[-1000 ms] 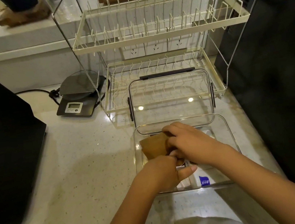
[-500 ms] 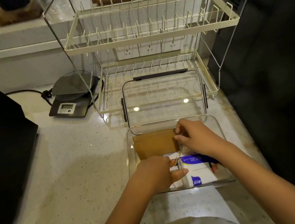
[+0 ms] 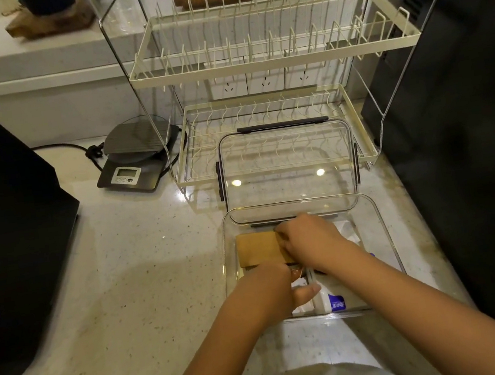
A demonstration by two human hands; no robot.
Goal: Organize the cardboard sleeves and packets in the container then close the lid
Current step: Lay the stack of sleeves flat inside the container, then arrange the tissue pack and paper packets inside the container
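A clear plastic container (image 3: 386,231) stands on the counter in front of me, its clear lid (image 3: 288,169) swung up and leaning back against the dish rack. Brown cardboard sleeves (image 3: 256,248) lie flat in the container's far left part. My right hand (image 3: 309,239) rests on their right end, fingers curled over the edge. White packets, one with a blue label (image 3: 335,302), lie in the near part. My left hand (image 3: 273,288) is inside the container over the packets, thumb out to the right; what its fingers hold is hidden.
A cream two-tier dish rack (image 3: 260,61) stands right behind the lid. A grey kitchen scale (image 3: 135,165) with a cable sits to the rack's left. Black appliances flank the counter: one on the left (image 3: 6,221), a tall one on the right (image 3: 460,125).
My right hand moved left onto the right end of the cardboard sleeves, which now lie flatter against the far left. My left hand stayed over the packets.
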